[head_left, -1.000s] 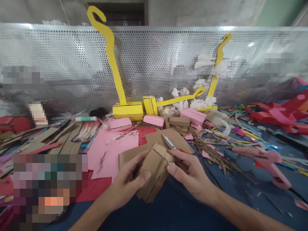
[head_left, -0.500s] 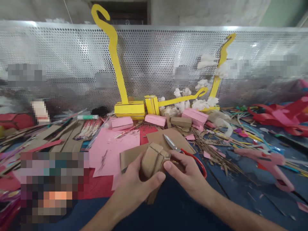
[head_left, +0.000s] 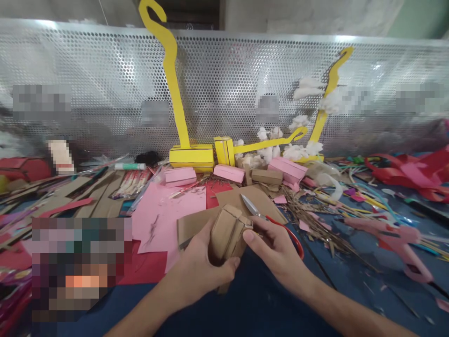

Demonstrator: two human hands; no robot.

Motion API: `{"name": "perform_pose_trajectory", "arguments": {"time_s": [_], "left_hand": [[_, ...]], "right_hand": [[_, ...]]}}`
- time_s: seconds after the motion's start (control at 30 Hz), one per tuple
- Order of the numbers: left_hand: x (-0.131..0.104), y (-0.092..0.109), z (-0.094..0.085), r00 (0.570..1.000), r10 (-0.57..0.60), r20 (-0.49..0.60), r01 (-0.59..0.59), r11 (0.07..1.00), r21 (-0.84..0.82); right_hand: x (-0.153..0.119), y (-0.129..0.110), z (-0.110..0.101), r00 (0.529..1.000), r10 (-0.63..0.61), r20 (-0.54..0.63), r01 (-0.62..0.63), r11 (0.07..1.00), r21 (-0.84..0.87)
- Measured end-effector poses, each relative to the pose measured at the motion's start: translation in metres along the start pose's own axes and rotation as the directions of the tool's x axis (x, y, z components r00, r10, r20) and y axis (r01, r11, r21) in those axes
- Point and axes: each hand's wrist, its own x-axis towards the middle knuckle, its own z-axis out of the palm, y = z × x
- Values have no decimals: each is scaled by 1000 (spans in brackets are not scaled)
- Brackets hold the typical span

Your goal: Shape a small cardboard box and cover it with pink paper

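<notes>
A small brown cardboard box (head_left: 225, 232) with angled sides is held between both hands, with a cardboard strip hanging below it. My left hand (head_left: 199, 267) wraps round its left side and underside, thumb in front. My right hand (head_left: 277, 245) pinches the box's upper right edge between thumb and fingers. Just behind lie scissors (head_left: 250, 206) with red handles, partly hidden by my right hand, on a brown cardboard sheet (head_left: 261, 199). Pink paper (head_left: 168, 210) lies to the left of the box.
Yellow hooked pieces (head_left: 171, 84) and small pink boxes (head_left: 180, 175) stand before a perforated metal panel (head_left: 217, 79). A pink glue gun (head_left: 396, 236) lies at right, near brown twigs (head_left: 315, 220). Red ribbon (head_left: 414, 173) is farther right. Cardboard strips (head_left: 101, 196) lie at left.
The cardboard box has turned slightly in my hands and sits a little farther right and higher. My left thumb has shifted lower on it. The whole view has shifted slightly.
</notes>
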Motion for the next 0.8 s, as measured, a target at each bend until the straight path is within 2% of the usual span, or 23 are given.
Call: {"name": "perform_pose_trajectory", "arguments": {"time_s": [0.1,0.3,0.67,0.8], "left_hand": [[1,-5,-4,998,19,65,-18,1000,-17],[2,-14,-11,994,28,102,-33,998,48],[1,-12,-17,971,-46,233,56,998,-40],[0,-11,-18,968,-63,241,79,995,-57]], "right_hand": [[1,2,-2,1000,6,-2,-6,1000,-10],[4,4,-4,1000,5,13,-5,1000,28],[6,7,-5,1000,-3,31,2,1000,17],[6,7,-5,1000,-12,11,13,1000,-9]]}}
